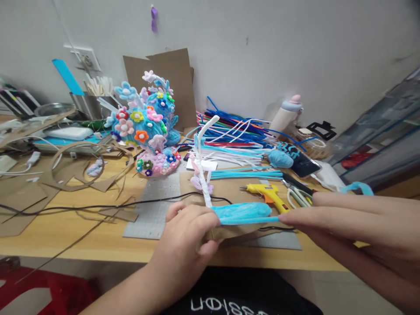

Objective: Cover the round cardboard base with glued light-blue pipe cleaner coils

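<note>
Above a wooden tabletop [82, 245], near its front edge, a blue fuzzy piece [244, 210] lies with its long axis running left to right, its rounded end pointing right, toward the glue gun [271, 192]. From its left end a white stem [204, 175] rises nearly upright, leaning slightly left before its tip bends over to the right. Along the near side of the piece, a straight blue strip [252, 220] runs almost level between the 2 hands. Behind is a plain grey wall [249, 43] with a purple ribbon [154, 19] hanging high on it and cardboard sheets [173, 83] leaning against it. Toward the back stands a flower-covered ornament [144, 127], left of a pile of coloured pipe cleaners [236, 131]. Scissors [297, 199] and a phone [305, 162] lie on the right, and a black cable [131, 203] crosses from the left over a grey mat [144, 223]. Below the tabletop, a red stool [65, 288] shows at lower left. With curled fingers, the left hand [188, 232] grips the piece's left end near the stem's foot. The right hand [354, 218] is narrow, its fingers fairly straight, with the fingertips pinching the strip's right end.
</note>
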Available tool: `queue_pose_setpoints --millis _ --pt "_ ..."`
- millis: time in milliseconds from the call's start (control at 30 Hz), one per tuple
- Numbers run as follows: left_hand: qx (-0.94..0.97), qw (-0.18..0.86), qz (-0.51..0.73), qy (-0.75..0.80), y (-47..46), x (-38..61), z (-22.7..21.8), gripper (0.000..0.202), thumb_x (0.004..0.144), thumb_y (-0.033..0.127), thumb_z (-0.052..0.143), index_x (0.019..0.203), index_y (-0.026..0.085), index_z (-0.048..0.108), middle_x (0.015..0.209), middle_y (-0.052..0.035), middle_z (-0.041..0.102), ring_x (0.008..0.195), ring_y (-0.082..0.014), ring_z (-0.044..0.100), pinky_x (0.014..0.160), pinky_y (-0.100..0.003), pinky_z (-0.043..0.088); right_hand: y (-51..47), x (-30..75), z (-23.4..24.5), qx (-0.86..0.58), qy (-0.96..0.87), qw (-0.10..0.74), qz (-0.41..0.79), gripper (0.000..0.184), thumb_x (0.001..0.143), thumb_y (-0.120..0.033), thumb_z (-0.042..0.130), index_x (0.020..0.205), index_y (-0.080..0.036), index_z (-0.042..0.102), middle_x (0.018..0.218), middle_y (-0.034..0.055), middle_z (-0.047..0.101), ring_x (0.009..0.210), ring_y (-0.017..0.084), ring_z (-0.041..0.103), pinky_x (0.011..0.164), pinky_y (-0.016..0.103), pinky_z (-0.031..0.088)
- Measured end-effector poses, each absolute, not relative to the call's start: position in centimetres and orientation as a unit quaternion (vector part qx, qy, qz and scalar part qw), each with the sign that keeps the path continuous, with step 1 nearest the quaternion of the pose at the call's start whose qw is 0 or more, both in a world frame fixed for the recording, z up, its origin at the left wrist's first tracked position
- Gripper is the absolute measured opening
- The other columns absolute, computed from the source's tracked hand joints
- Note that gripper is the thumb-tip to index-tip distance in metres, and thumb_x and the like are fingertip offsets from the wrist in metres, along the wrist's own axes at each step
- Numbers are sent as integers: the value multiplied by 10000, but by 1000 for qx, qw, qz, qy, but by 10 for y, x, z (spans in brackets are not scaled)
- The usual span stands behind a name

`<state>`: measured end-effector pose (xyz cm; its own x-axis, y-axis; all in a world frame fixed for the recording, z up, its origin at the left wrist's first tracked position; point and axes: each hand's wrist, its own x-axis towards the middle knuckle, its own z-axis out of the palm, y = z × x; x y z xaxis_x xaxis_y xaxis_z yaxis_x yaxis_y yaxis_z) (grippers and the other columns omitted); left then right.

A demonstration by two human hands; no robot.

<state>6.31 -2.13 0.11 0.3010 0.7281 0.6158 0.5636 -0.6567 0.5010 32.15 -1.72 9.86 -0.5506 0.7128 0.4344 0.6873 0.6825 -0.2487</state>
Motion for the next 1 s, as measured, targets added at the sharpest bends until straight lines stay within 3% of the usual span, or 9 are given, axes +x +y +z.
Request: queue_pose_setpoints --millis 133,267,467,733,1000 --pt "802 95 430 404 -20 63 3 323 738 19 582 961 247 529 952 48 687 890 -131 647 885 -314 290 -18 326 90 -390 -893 222 7 284 875 -215 513 1041 -390 662 782 -3 708 606 193 669 456 297 468" --pt "803 97 428 403 -19 63 4 316 739 18 583 952 245 532 944 52 682 875 -124 644 878 -309 284 -19 329 82 -390 -890 235 27 280 883 -192 522 1055 -352 674 840 14 719 682 201 687 513 292 492" --pt "811 94 421 396 -18 62 4 267 771 31 579 916 251 539 949 60 681 877 -121 643 878 -310 278 -17 326 80 -370 -891 257 60 277 866 -120 546 1035 -309 658 779 -1 715 618 156 670 498 248 484" --pt "826 67 397 395 -17 56 -3 333 764 28 570 998 255 499 971 39 680 904 -144 657 927 -335 282 -16 330 65 -403 -872 249 122 276 881 -97 526 1040 -298 628 817 -18 702 701 134 666 592 235 506" --pt "834 53 385 391 -15 51 -5 284 776 72 575 988 245 501 956 35 690 851 -145 670 879 -336 328 -11 329 51 -408 -848 297 162 265 858 -67 546 991 -268 656 798 -24 682 703 120 644 620 234 492"
